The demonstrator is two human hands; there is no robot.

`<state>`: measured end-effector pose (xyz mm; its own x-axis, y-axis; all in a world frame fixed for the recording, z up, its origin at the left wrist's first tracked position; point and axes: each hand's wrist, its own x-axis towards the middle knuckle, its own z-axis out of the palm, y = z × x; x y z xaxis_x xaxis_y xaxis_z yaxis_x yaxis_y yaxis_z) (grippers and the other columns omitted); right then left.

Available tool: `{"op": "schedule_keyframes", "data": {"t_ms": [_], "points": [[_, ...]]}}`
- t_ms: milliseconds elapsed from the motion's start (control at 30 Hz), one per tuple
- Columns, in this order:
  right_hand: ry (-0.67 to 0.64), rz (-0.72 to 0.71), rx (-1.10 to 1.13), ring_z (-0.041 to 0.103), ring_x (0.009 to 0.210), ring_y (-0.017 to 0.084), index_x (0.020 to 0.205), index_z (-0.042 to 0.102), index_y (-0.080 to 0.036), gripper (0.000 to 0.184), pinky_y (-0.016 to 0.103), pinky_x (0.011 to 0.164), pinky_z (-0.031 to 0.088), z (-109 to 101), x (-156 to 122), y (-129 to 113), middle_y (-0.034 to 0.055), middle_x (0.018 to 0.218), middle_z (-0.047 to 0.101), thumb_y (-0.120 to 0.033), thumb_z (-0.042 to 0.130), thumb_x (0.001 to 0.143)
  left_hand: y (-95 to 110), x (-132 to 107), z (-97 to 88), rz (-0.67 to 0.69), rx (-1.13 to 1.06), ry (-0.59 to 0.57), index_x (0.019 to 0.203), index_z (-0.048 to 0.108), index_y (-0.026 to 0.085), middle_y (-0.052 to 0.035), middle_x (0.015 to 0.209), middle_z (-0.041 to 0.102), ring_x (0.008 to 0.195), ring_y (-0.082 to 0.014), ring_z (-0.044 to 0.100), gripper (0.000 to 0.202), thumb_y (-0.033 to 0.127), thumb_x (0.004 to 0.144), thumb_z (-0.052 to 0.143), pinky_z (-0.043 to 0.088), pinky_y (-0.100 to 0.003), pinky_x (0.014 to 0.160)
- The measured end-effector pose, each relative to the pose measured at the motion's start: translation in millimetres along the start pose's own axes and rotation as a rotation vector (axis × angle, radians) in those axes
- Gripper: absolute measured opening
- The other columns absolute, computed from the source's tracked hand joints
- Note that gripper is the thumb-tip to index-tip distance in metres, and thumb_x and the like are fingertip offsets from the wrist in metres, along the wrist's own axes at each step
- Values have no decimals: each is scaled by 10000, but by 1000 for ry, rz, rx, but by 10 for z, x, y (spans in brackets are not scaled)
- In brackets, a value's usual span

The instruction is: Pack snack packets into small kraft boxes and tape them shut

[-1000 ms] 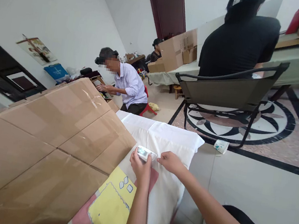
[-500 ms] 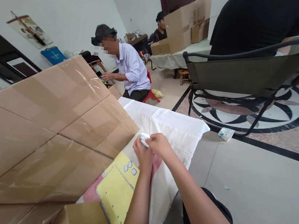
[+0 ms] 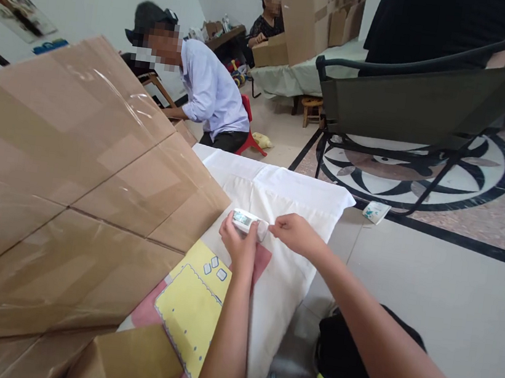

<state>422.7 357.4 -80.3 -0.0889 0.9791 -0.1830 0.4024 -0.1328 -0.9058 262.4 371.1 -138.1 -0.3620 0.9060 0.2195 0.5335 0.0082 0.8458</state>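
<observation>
My left hand (image 3: 241, 240) is wrapped around a small white container (image 3: 244, 221) with a teal-and-grey printed patch. Its right end looks paler and rounded, like a cap, but I cannot make out exactly what it is. My right hand (image 3: 296, 232) is at that end, thumb and fingers pinched together. Whether the fingertips grip a small part there is too small to tell. Both hands are over a white cloth (image 3: 300, 196) on the table. Below my left hand lies a yellow and pink printed sheet (image 3: 193, 305).
Tall taped cardboard (image 3: 98, 162) rises close on my left, with a smaller carton (image 3: 132, 356) in front. A person in a pale shirt (image 3: 210, 87) sits beyond the table. A folding chair (image 3: 411, 111) stands at right, near a paper cup (image 3: 376, 212) on the floor.
My right hand has moved rightward from above the container to its right end. More of the white container shows in my left hand. The view has shifted slightly.
</observation>
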Motion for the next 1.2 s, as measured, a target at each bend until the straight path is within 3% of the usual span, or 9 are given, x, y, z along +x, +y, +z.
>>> {"op": "schedule_keyframes", "data": {"t_ms": [167, 333, 567, 767, 1033, 1200], "points": [[12, 98, -231, 420, 608, 123, 583, 433, -188, 400, 288, 586, 274, 15, 23, 190, -6, 619, 499, -265, 625, 926, 3, 0, 11, 92, 54, 20, 1445, 475, 308, -113, 1546, 407, 1472, -311, 403, 671, 331, 838, 759, 366, -498, 1212], [22, 188, -324, 510, 664, 156, 626, 485, -191, 355, 298, 589, 270, 168, 92, 60, 33, 693, 587, -287, 616, 943, -47, 15, 1, 17, 14, -11, 1467, 461, 300, -126, 1544, 417, 1469, -296, 426, 649, 372, 878, 726, 405, -464, 1185], [25, 249, -370, 644, 815, 214, 836, 666, -181, 164, 289, 609, 333, 240, 124, -88, 104, 898, 698, -260, 581, 952, -24, -11, -19, 45, 55, -22, 1494, 439, 289, -144, 1575, 395, 1481, -322, 413, 722, 374, 851, 758, 358, -502, 1217], [11, 235, -403, 680, 905, 238, 999, 703, -153, 171, 285, 622, 354, 265, 111, -146, 129, 994, 732, -224, 553, 955, -57, 22, 4, 98, 32, 12, 1479, 466, 243, -157, 1533, 439, 1496, -331, 383, 779, 362, 789, 806, 334, -482, 1236], [-15, 219, -381, 614, 780, 184, 833, 627, -187, 171, 279, 587, 325, 229, 34, -145, 78, 929, 705, -224, 523, 963, 56, -36, -7, 49, 99, -2, 1504, 426, 271, -159, 1579, 406, 1484, -348, 407, 775, 411, 819, 760, 353, -558, 1207], [-15, 206, -333, 552, 715, 156, 728, 543, -199, 267, 283, 594, 317, 187, 25, -70, 42, 839, 671, -293, 552, 978, 64, -38, 22, 69, 111, 22, 1510, 424, 236, -179, 1581, 409, 1493, -349, 391, 814, 394, 793, 776, 356, -551, 1204]]}}
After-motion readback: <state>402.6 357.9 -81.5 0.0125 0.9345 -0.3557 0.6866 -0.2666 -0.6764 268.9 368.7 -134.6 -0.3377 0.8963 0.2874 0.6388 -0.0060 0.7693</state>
